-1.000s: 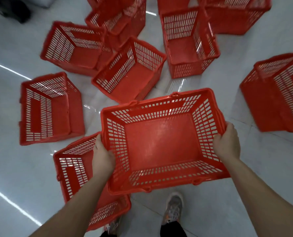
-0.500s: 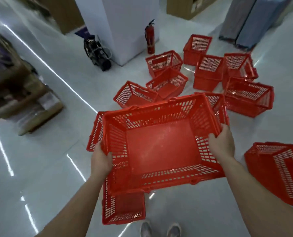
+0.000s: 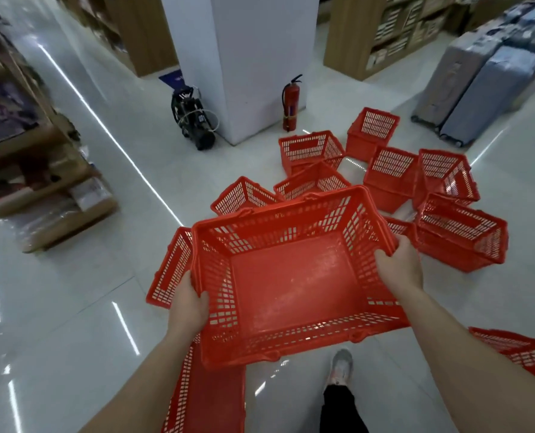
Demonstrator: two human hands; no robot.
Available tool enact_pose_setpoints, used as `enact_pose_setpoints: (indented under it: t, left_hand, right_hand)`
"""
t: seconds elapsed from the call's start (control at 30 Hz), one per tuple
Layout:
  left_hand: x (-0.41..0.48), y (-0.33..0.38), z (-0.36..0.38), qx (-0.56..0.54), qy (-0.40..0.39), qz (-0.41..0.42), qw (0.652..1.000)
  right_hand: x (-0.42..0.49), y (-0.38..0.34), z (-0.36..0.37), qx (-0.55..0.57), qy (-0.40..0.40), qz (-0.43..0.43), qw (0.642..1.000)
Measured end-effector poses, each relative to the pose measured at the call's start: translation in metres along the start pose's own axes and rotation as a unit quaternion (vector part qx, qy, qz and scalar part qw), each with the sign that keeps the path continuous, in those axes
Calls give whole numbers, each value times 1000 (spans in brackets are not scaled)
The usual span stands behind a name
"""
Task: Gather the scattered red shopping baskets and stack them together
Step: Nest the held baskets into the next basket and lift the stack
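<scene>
The nearest hazard is underfoot. A tipped basket (image 3: pixel 210 395) lies on its side directly below the near-left corner of the held basket (image 3: pixel 291 285), close to the person's grey shoe (image 3: pixel 341 367). Another basket (image 3: pixel 522 354) sits to its near right. The held basket hides much of the glossy floor, so a blind step could catch a rim and cause a trip.

The held basket is off the floor in mid-view, open side up. The left hand (image 3: pixel 188 304) grips its left end wall with fingers curled around the rim. The right hand (image 3: pixel 400 267) clasps the right end rim the same way. If either grip slips, the basket would probably swing down onto those below.

A side-lying basket (image 3: pixel 169 270) lies just left of the held one. Behind it and to its far right, the scattered baskets (image 3: pixel 461 232) stand at odd angles, some leaning on each other. No stack shows yet. Lowering the held one askew, or onto a raised handle, would likely jam the nesting.

Farther behind stand a red fire extinguisher (image 3: pixel 291 103) and a white pillar (image 3: pixel 253 57).

The held basket is bright red moulded plastic. Its slotted walls taper to a solid, faintly scuffed floor.
</scene>
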State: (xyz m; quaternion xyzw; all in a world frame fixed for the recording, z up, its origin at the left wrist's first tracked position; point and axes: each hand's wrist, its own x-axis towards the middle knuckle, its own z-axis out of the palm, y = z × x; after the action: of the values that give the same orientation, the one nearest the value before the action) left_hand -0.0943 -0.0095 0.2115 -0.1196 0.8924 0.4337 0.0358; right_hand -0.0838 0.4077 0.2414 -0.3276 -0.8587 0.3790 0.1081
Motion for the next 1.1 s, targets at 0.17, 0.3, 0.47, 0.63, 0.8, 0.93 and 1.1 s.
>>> enact_pose_setpoints:
  t: [0.17,0.3,0.47,0.63,0.8,0.93,1.1]
  left_hand:
    - [63,19,98,-1,9,-36,999]
    - [110,25,191,-2,12,-122,992]
    - [151,19,292,-16,52,-206,977]
    - [184,-38,373,-19,79,-185,979]
    - [200,-122,432,-34,63,-190,979]
    - [214,-171,470,-39,39,-195,979]
    - [236,-201,507,-101,27,-182,978]
  right_hand:
    - [130,31,38,-3,-45,-2,999]
    - [243,65,87,-20,-103,-9,994]
    - [356,111,162,-42,-198,-37,979]
    - [409,176,255,-30,-233,-76,969]
    - [420,241,325,-14,-247,-71,966]
    - [424,283,361,-13,-260,-71,963]
    - [428,322,398,-56,-287,-46,955]
